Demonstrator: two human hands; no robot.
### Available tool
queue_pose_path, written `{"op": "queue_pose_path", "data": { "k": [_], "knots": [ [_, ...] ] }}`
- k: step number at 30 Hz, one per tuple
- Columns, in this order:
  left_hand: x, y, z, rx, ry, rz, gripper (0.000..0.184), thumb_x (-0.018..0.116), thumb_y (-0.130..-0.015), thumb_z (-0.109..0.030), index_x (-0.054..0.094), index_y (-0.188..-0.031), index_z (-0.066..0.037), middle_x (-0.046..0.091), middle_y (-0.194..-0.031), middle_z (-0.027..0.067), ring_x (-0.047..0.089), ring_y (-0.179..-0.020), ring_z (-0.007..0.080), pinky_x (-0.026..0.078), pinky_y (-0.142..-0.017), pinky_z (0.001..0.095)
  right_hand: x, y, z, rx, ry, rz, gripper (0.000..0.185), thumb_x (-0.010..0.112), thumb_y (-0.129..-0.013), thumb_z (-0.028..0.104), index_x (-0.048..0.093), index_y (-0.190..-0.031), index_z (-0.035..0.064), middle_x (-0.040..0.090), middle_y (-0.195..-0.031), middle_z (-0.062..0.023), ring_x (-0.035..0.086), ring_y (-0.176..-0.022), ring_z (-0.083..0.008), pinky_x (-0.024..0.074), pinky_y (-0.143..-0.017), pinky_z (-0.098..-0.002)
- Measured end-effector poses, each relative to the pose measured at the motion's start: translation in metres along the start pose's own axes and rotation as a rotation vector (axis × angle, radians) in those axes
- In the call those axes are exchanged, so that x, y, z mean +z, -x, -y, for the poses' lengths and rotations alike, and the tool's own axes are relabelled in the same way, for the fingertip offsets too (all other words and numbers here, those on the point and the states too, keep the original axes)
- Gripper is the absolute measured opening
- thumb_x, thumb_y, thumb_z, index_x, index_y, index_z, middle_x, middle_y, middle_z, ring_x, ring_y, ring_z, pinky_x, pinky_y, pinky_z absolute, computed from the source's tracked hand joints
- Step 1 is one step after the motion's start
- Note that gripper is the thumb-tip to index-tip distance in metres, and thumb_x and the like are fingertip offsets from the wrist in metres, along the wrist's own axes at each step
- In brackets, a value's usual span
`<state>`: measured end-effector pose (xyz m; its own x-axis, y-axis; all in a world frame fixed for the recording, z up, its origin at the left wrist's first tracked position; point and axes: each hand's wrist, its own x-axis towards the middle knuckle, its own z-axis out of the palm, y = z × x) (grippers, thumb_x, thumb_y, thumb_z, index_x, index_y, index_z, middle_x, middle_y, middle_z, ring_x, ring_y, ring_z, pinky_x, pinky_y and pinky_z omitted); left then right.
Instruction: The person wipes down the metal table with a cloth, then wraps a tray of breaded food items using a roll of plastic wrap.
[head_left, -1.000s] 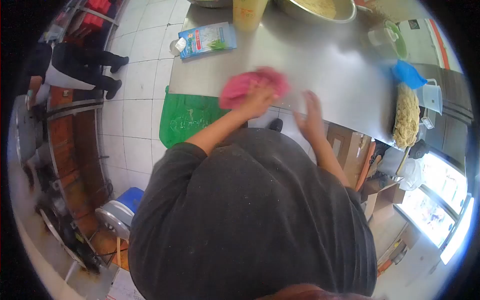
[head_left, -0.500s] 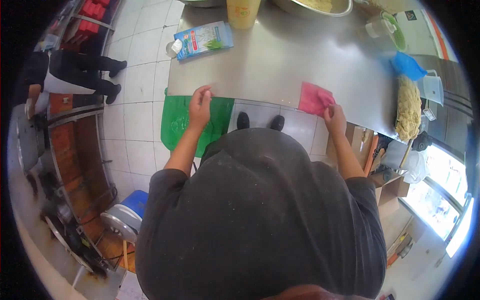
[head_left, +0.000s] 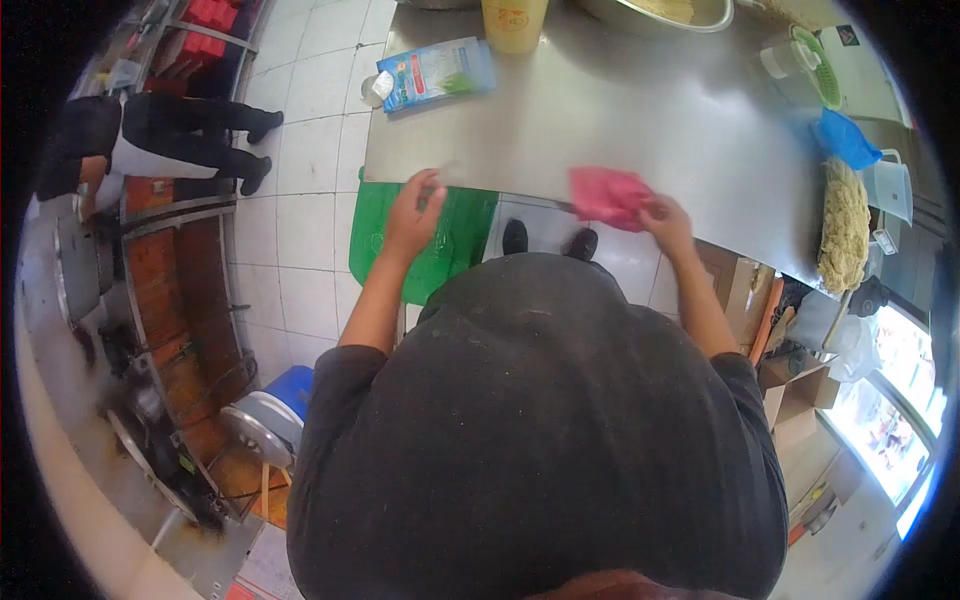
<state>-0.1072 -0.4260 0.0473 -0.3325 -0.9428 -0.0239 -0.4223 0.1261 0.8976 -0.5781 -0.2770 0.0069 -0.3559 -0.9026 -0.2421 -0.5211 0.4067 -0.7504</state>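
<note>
My right hand (head_left: 668,226) pinches a crumpled pink cloth (head_left: 604,194) by its right end. The cloth hangs out leftward at the front edge of the steel table (head_left: 560,120), slightly blurred. My left hand (head_left: 414,216) is raised by the table's front left edge, above a green lid or bin (head_left: 385,230). Its fingers are loosely bent with thumb and forefinger apart, and I make out nothing held in it. Farther back on the table lies a blue-and-white packet (head_left: 432,75), beside a small whitish crumpled item (head_left: 377,88).
A yellowish container (head_left: 514,25) and a metal bowl (head_left: 725,18) of crumbly food stand at the back. On the right are a blue bag (head_left: 850,138), a clear jug (head_left: 890,190) and a long doughy mass (head_left: 844,230). Another person (head_left: 150,140) stands at far left.
The pink cloth has swung left relative to the table, with my right hand still gripping it. My left hand stays near the same edge. The whole view has shifted slightly.
</note>
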Motion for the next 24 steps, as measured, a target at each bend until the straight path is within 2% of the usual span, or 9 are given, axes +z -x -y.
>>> {"op": "queue_pose_path", "data": {
  "k": [3, 5, 7, 8, 13, 16, 18, 21, 24],
  "knots": [
    [-0.020, 0.014, 0.021, -0.062, -0.050, -0.074, 0.038, 0.066, -0.101, -0.027, 0.062, -0.133, -0.006, 0.071, -0.108, 0.0071, 0.064, -0.090, 0.0166, 0.050, -0.079, 0.0302, -0.066, 0.002, -0.055, 0.156, 0.170, -0.061, 0.030, 0.076, -0.085, 0.020, 0.073, -0.112, 0.0076, 0.076, -0.100, -0.0083, 0.072, -0.093, -0.0191, 0.0567, -0.085, -0.0340],
    [-0.021, 0.014, 0.024, -0.047, -0.058, -0.108, 0.038, 0.066, -0.101, -0.027, 0.062, -0.133, -0.006, 0.070, -0.108, 0.0064, 0.064, -0.090, 0.0158, 0.049, -0.078, 0.0291, -0.085, 0.007, -0.052, 0.257, 0.240, -0.129, 0.029, 0.073, -0.086, 0.021, 0.072, -0.111, 0.0057, 0.076, -0.102, -0.0110, 0.073, -0.094, -0.0259, 0.0569, -0.086, -0.0386],
    [-0.012, 0.012, 0.020, -0.053, -0.072, -0.105, 0.037, 0.066, -0.100, -0.026, 0.063, -0.131, -0.006, 0.071, -0.108, 0.0080, 0.065, -0.091, 0.0195, 0.050, -0.079, 0.0326, -0.090, 0.007, -0.058, 0.268, 0.439, -0.482, 0.030, 0.070, -0.087, 0.021, 0.071, -0.111, 0.0031, 0.075, -0.107, -0.0158, 0.072, -0.099, -0.0337, 0.0559, -0.089, -0.0437],
    [-0.006, 0.009, 0.019, -0.054, -0.068, -0.107, 0.037, 0.066, -0.100, -0.026, 0.063, -0.131, -0.006, 0.071, -0.108, 0.0080, 0.065, -0.091, 0.0195, 0.050, -0.079, 0.0326, -0.080, 0.004, -0.062, 0.130, 0.426, -0.553, 0.036, 0.068, -0.088, 0.023, 0.068, -0.116, 0.0005, 0.072, -0.113, -0.0202, 0.068, -0.107, -0.0404, 0.0531, -0.094, -0.0481],
    [0.027, -0.039, 0.022, 0.290, -0.319, -0.030, 0.034, 0.067, -0.095, -0.026, 0.066, -0.125, -0.010, 0.070, -0.111, 0.0100, 0.064, -0.105, 0.0309, 0.046, -0.093, 0.0453, 0.010, -0.004, 0.004, -0.245, 0.439, -0.446, 0.056, 0.075, -0.083, 0.032, 0.064, -0.128, 0.0011, 0.066, -0.125, -0.0245, 0.060, -0.119, -0.0420, 0.0488, -0.101, -0.0500],
    [0.039, -0.068, 0.019, 0.409, -0.440, -0.070, 0.033, 0.067, -0.093, -0.028, 0.067, -0.122, -0.012, 0.070, -0.112, 0.0079, 0.061, -0.110, 0.0295, 0.041, -0.098, 0.0452, 0.060, 0.006, 0.055, -0.235, 0.577, -0.372, 0.067, 0.082, -0.075, 0.040, 0.063, -0.131, 0.0061, 0.060, -0.132, -0.0239, 0.056, -0.124, -0.0414, 0.0454, -0.105, -0.0519],
    [0.043, -0.083, 0.027, 0.378, -0.441, -0.051, 0.032, 0.067, -0.093, -0.028, 0.067, -0.120, -0.012, 0.069, -0.113, 0.0075, 0.060, -0.111, 0.0294, 0.041, -0.099, 0.0450, 0.071, 0.002, 0.066, -0.076, 0.380, -0.258, 0.075, 0.085, -0.070, 0.045, 0.063, -0.133, 0.0118, 0.056, -0.135, -0.0217, 0.052, -0.128, -0.0419, 0.0427, -0.108, -0.0529],
    [0.046, -0.088, 0.035, 0.372, -0.459, -0.081, 0.029, 0.067, -0.092, -0.029, 0.067, -0.117, -0.013, 0.068, -0.113, 0.0068, 0.059, -0.112, 0.0292, 0.041, -0.098, 0.0452, 0.056, -0.008, 0.056, -0.061, 0.360, -0.233, 0.074, 0.086, -0.070, 0.046, 0.062, -0.133, 0.0151, 0.056, -0.132, -0.0204, 0.052, -0.128, -0.0414, 0.0432, -0.108, -0.0519],
    [0.049, -0.086, 0.038, 0.399, -0.507, -0.133, 0.028, 0.068, -0.091, -0.030, 0.067, -0.114, -0.013, 0.068, -0.113, 0.0072, 0.059, -0.112, 0.0303, 0.042, -0.097, 0.0467, 0.046, -0.007, 0.053, -0.093, 0.377, -0.227, 0.075, 0.086, -0.070, 0.044, 0.061, -0.134, 0.0118, 0.055, -0.136, -0.0206, 0.051, -0.130, -0.0420, 0.0440, -0.108, -0.0517]
  ]
}}
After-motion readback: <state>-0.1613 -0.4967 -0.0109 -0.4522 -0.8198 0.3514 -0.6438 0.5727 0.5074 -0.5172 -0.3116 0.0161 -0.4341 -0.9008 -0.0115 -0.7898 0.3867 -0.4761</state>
